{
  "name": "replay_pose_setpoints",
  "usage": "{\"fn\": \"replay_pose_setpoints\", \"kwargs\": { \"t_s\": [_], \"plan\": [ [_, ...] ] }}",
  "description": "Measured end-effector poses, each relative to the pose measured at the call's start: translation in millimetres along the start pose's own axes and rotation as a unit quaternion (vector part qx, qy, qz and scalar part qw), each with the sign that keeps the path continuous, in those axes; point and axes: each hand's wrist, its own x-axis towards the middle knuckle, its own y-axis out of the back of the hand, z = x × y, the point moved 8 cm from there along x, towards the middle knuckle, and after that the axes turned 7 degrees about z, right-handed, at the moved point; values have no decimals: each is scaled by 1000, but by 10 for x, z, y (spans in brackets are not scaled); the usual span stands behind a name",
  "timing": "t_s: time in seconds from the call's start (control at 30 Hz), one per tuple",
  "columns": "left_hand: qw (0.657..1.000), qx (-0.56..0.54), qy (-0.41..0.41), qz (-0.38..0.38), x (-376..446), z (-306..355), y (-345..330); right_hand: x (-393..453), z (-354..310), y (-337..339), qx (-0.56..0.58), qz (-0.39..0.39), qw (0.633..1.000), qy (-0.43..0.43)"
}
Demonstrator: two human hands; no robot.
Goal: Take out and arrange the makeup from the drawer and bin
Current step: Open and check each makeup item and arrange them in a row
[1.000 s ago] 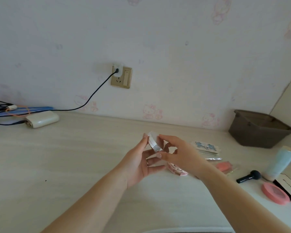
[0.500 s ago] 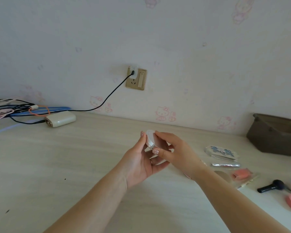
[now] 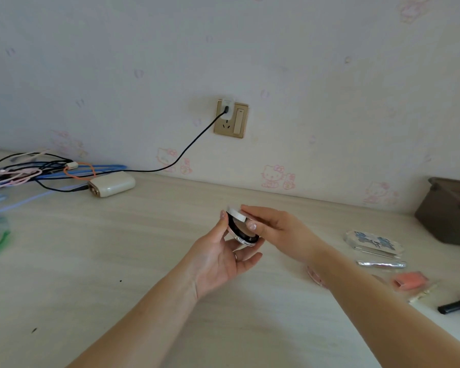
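Compact (image 3: 240, 229), round and half open, held above the surface (image 3: 149, 261) between both hands. Cradled underneath by curled fingers of left hand (image 3: 218, 257), thumb up along its far rim, probably to steady the base. Lid pinched from above by right hand (image 3: 274, 229), thumb and forefinger closed on its edge, likely for checking inside before setting down. Other makeup (image 3: 373, 241) laid out right of right hand, brown bin (image 3: 446, 216) beyond. Broad bare stretch left of left hand; cables (image 3: 37, 171) far left, well apart.

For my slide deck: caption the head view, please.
Both hands, left hand and right hand, hold a round white compact above the pale wooden desk.
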Motion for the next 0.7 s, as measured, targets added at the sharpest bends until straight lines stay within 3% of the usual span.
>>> {"fn": "replay_pose_setpoints", "kwargs": {
  "t_s": [0.3,0.7],
  "plan": [
    [987,154,-20,-36,46,95,188,134,122,21,107,61,992,-26],
    [941,296,-106,128,168,307,528,401,61,-368,119,26,989,-86]
  ]
}}
